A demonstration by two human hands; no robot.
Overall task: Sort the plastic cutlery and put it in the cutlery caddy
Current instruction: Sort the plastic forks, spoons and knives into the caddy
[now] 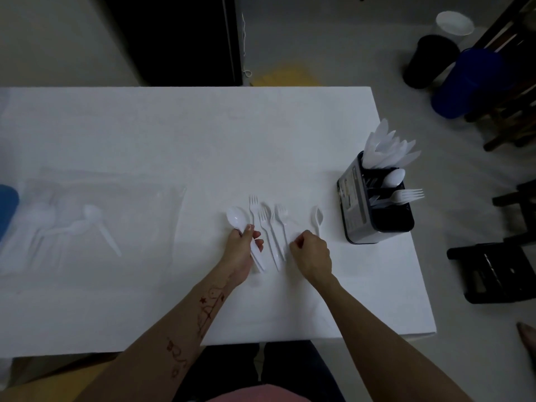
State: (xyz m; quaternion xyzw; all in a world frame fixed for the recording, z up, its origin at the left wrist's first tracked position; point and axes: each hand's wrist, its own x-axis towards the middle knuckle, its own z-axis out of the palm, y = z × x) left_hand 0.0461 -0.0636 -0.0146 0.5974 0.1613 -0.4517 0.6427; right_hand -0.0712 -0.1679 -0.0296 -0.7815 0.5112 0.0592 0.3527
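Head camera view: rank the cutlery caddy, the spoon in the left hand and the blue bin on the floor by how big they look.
1. Blue bin, though farther away.
2. Cutlery caddy.
3. Spoon in left hand.

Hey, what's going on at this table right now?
A person is sorting white plastic cutlery on a white table. The left hand grips a spoon by its handle. The right hand is curled beside a small row of loose forks, holding another spoon that sticks up past its fingers. The caddy on the right already holds knives, a spoon and forks in separate sections. More cutlery sits in a clear bag on the left.
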